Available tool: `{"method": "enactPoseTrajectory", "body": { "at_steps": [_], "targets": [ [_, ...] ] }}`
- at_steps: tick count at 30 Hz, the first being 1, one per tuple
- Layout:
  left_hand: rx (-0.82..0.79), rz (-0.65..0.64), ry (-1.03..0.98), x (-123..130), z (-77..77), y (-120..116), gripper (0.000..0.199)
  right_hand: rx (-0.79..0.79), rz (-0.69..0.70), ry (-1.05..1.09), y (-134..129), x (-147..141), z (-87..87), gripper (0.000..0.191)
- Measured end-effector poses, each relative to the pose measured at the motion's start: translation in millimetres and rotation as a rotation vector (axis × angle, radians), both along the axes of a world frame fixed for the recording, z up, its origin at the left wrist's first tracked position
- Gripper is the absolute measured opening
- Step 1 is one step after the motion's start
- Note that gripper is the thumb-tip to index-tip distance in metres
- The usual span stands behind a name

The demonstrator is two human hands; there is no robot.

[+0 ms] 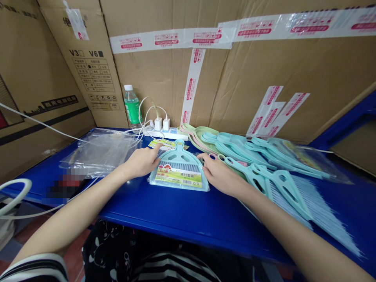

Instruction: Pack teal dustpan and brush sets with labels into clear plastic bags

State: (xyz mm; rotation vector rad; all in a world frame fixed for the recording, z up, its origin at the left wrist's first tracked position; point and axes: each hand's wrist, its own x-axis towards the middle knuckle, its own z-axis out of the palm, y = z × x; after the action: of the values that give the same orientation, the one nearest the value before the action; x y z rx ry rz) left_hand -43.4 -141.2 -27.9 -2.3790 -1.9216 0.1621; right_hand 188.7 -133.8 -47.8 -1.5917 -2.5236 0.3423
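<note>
A light-blue dustpan and brush set (pixel 179 172) lies in a clear bag on the blue table, its handle pointing away from me. A yellow-green label with red mushrooms crosses its front. My left hand (pixel 143 161) grips the bag's upper left edge, its index finger stretched towards the handle. At the opposite edge, the curled fingers of my right hand (pixel 219 172) pinch the bag; the exact contact is partly hidden. Loose light-blue brushes (pixel 289 190) lie under and beyond my right forearm. Behind them are stacked blue dustpans (pixel 232 145) and green and pink ones (pixel 196 137).
Clear plastic bags (pixel 102 150) lie at the left, near a blurred dark object (pixel 66 186). More labels (pixel 164 145), a white power strip (pixel 173 134) with cables and a green-labelled bottle (pixel 132 107) stand behind. Cardboard (pixel 164 78) walls the table's back.
</note>
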Motion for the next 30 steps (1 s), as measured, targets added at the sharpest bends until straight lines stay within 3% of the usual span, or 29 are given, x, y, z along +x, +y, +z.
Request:
{"method": "enactPoseTrajectory", "body": {
  "at_steps": [12,23,30],
  "targets": [
    [-0.013,0.018,0.031,1.1,0.9,0.4,0.051,-0.031,0.09,0.096,1.5,4.6,0.0,0.033],
    [0.005,0.003,0.073,1.0,1.5,0.2,0.051,-0.03,0.08,0.081,0.7,4.6,1.3,0.031],
    [0.017,-0.004,0.078,0.3,0.7,0.6,0.047,-0.017,0.195,0.109,-4.1,5.4,6.3,0.027]
  ]
}}
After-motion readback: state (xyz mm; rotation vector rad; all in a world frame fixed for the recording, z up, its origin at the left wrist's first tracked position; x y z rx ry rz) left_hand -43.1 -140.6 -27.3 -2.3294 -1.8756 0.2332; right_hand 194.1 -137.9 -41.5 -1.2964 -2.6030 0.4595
